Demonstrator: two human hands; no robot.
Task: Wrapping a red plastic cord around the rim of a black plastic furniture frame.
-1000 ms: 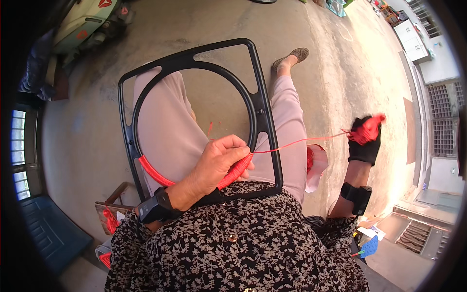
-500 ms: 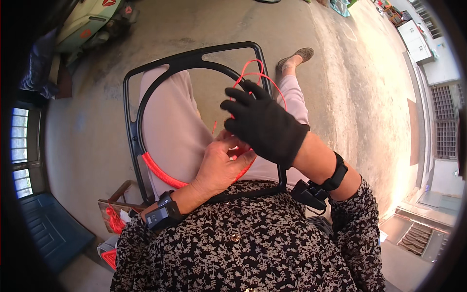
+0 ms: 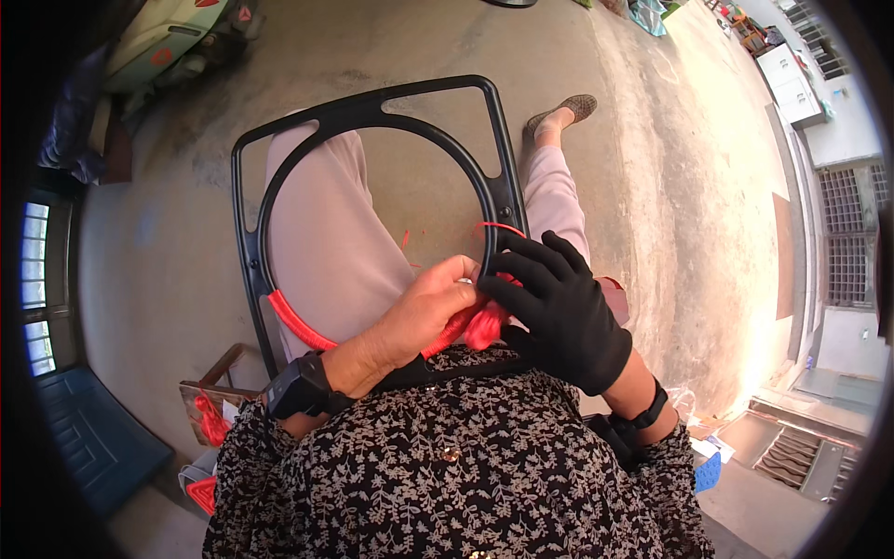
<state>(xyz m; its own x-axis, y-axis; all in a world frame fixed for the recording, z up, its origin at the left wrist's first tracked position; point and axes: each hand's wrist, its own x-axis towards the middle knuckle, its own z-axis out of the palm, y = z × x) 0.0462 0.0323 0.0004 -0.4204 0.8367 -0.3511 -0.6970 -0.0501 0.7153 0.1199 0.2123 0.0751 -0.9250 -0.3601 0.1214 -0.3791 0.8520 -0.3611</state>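
While the person sits with pale pink trousers (image 3: 321, 242) on, a big black frame (image 3: 372, 107) lies flat across the lap. Its long side points away from the fingers, toward the foot in a grey shoe (image 3: 563, 110) on the bare concrete floor (image 3: 652, 214). The frame is hard and smooth, with a square outside and a round ring inside.

Red cord (image 3: 298, 321) is wound tight around the low part of the ring, from just left of the fingers up to where they meet. It looks shiny and ribbed. A thin red loop of it sticks up just above the gloved fingertips.

The left hand (image 3: 424, 317) is bare and closed, pinching the wrapped ring and the bunch of cord. The right hand (image 3: 559, 312) wears a black cloth glove; its fingers are spread and bent, resting on the ring and touching the red bunch, right against the left fingers. I cannot tell if it grips anything.

A black watch (image 3: 296, 387) sits on the left wrist. Far left of the fingers, low down, more red cord (image 3: 212, 419) lies in a wooden box (image 3: 228, 368).
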